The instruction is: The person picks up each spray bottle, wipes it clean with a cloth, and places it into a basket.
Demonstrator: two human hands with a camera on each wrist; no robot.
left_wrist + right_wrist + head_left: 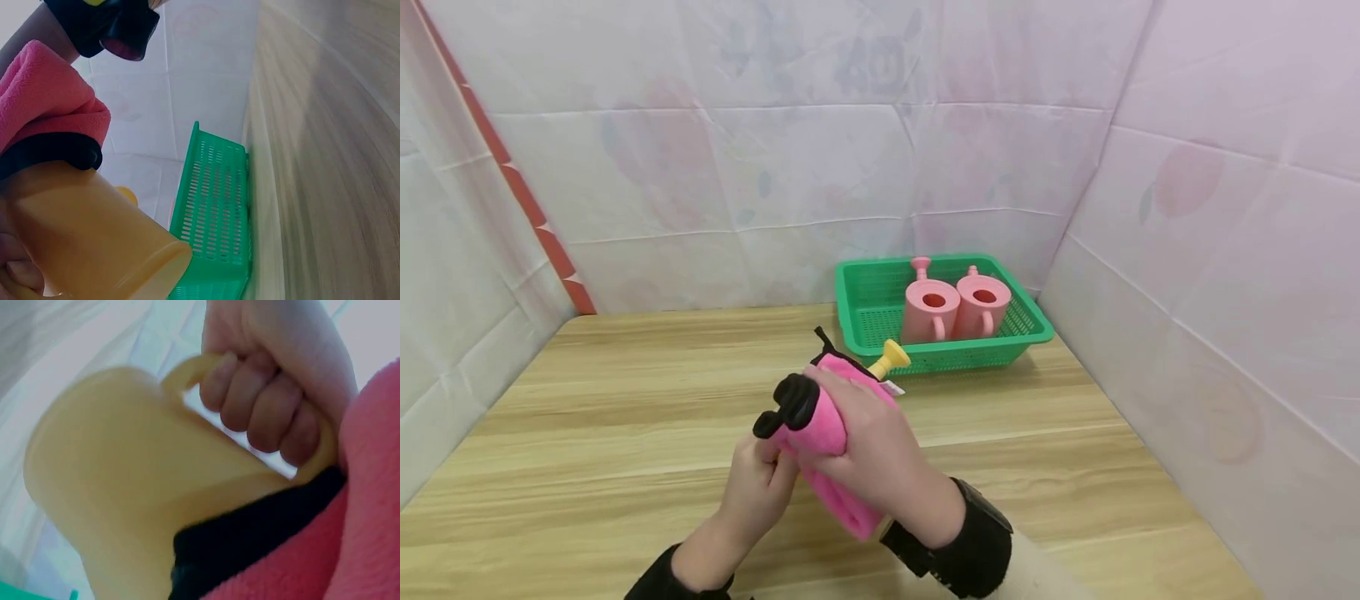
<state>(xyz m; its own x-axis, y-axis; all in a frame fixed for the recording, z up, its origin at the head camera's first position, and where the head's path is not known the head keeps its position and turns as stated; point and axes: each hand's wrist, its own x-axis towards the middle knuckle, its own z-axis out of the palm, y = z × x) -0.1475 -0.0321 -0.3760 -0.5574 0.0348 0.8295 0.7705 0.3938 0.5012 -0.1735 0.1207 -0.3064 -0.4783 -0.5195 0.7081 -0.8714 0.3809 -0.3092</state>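
A yellow watering can (119,469) is tilted in the left hand (760,483), whose curled fingers (262,412) grip its handle in the right wrist view. Over the can's end lies a pink towel with black edging (850,504), bunched in the right hand (880,442). That hand grips the towel against the can, its palm side hidden in the head view. Only the can's yellow spout (891,358) shows past the cloth there. The left wrist view shows the can's body (87,231) below the towel's black edge (53,152).
A green basket (940,360) stands at the back right of the wooden table (625,408). Inside it are two pink watering cans (917,321), side by side. Patterned white sheets (820,167) hang behind the table and along both sides.
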